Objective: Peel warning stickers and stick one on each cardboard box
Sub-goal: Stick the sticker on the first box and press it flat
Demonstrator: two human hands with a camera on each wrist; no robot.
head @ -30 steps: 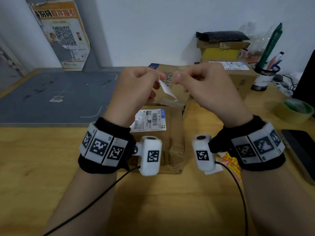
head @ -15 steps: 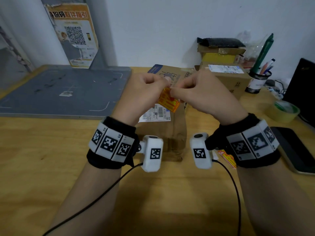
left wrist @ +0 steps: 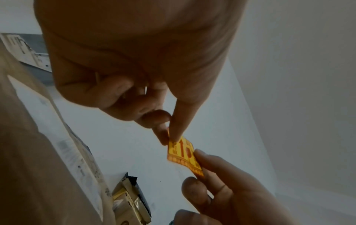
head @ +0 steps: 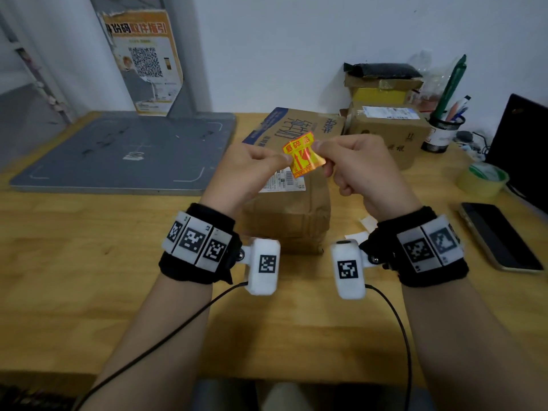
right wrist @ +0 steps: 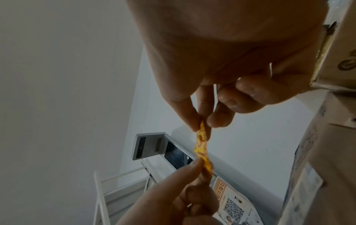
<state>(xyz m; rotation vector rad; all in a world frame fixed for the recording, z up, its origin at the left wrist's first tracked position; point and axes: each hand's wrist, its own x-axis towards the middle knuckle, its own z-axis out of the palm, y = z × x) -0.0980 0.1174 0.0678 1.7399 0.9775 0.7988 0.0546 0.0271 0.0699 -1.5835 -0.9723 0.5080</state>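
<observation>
— While both hands are up off the table, where's the sticker (head: 302,154)?

— Stretched between them, in the air. The left hand (head: 249,170) pinches its near-left corner, the right hand (head: 360,166) pinches the far-right edge, so it runs across from one hand to the other.

— And the box?

— The brown cardboard box (head: 292,209) lies directly beneath, its long side running away from the person. I'd judge either hand is equally near; the move is straight down.

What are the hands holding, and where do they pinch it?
One yellow warning sticker: the left hand pinches its left edge, the right hand its right edge.
</observation>
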